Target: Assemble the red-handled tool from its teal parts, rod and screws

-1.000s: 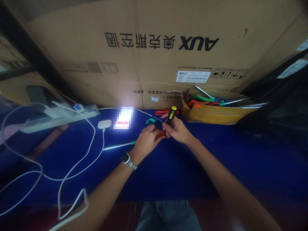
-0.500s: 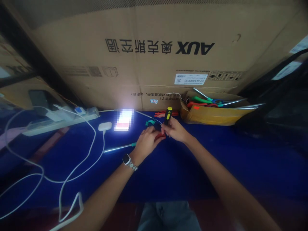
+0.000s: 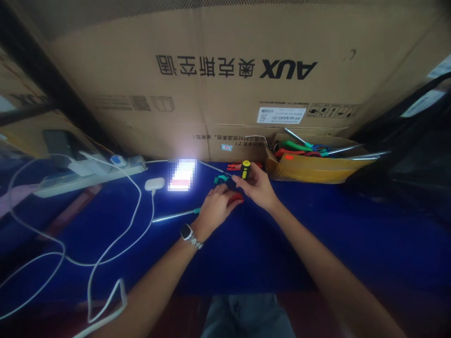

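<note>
My left hand [image 3: 217, 204], a watch [image 3: 186, 232] on its wrist, is closed around a red part [image 3: 238, 198]; most of the part is hidden under the fingers. My right hand [image 3: 259, 188] grips a screwdriver by its black and yellow handle [image 3: 245, 170], which stands roughly upright. Its shaft and tip cannot be made out. Just beyond the hands lie a small teal piece [image 3: 221, 179] and a thin metal rod [image 3: 213, 167]. Red pieces [image 3: 234, 166] rest behind my right hand.
A cardboard box [image 3: 310, 170] of rods and coloured parts stands at the back right. A metal rod with a teal end [image 3: 176, 216], a lit phone [image 3: 182, 175], a white charging case [image 3: 154, 184], looping white cables [image 3: 136, 211] and a power strip [image 3: 91, 176] lie on the left.
My right hand has shifted slightly left and away from the red part, its fingers now farther forward. The screwdriver handle has tipped a little toward me. My left hand has hardly moved.
</note>
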A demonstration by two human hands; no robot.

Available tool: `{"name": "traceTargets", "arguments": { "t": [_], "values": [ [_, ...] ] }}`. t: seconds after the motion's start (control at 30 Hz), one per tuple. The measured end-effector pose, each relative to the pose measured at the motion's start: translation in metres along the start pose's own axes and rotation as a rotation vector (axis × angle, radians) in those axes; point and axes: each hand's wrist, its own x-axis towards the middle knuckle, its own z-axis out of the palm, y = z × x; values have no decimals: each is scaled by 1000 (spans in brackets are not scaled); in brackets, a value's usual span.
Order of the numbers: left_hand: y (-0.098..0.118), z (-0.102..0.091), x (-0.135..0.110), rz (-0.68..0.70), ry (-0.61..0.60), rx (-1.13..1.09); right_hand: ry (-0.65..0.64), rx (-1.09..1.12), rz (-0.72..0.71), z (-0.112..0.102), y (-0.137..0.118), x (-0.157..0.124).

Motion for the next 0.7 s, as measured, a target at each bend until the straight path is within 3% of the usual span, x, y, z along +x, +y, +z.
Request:
{"name": "traceTargets", "arguments": {
  "t": [0.13, 0.3, 0.47, 0.7],
  "values": [
    [0, 0, 0, -6, -6, 15, 132, -33, 18, 5, 2, -4],
    [1, 0, -1, -4, 9, 14, 163, -7, 82, 3, 8, -8],
    [0, 1, -1, 4, 13, 12, 99, 71, 139, -6, 4, -4],
    [0, 1, -2, 20, 26, 10, -99, 107, 177, -17, -1, 1]
  ]
}}
